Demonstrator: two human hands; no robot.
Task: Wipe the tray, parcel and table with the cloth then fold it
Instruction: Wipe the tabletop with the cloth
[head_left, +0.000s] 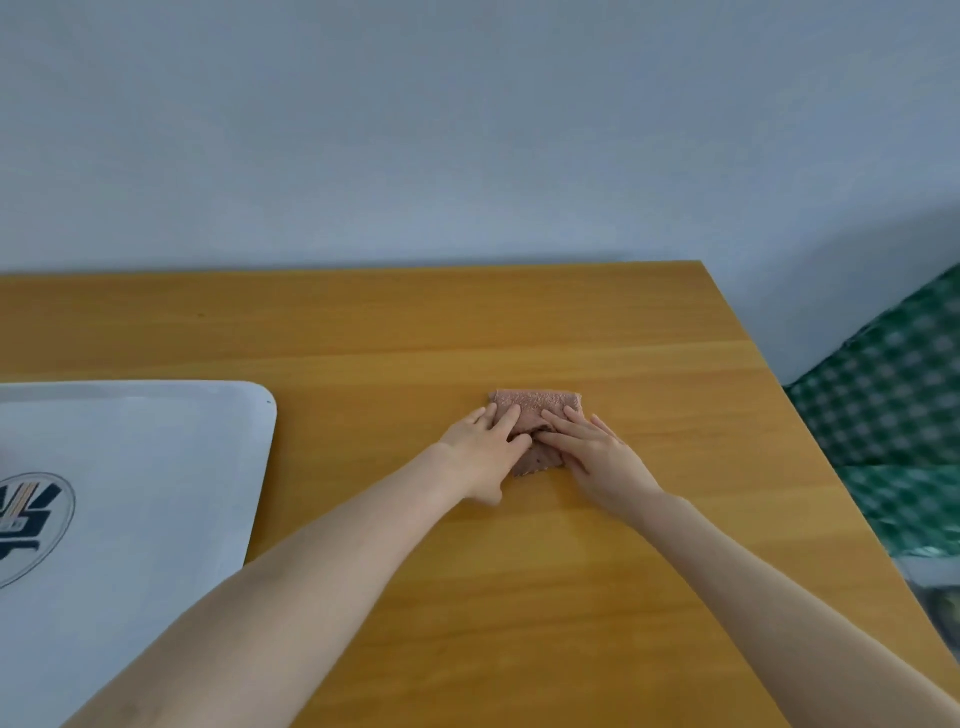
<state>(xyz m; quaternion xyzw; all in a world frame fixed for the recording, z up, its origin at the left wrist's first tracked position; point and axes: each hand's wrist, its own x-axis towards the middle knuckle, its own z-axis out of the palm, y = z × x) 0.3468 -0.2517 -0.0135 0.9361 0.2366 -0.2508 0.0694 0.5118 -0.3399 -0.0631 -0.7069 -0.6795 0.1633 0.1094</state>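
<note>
The wooden table (571, 597) is filling most of the view, with the white tray (156, 467) lying at its left, well apart from the work. The left hand (480, 452) and right hand (597, 457) are pressing down side by side, fingers straight and gripping nothing. This seems to be the folding step: the edges are probably wanting squaring and the crease flattening outward before any further fold. The cloth (535, 405) is lying under the fingers, right of the table's middle, showing as a small, pinkish, nubbly rectangle, already doubled over.
</note>
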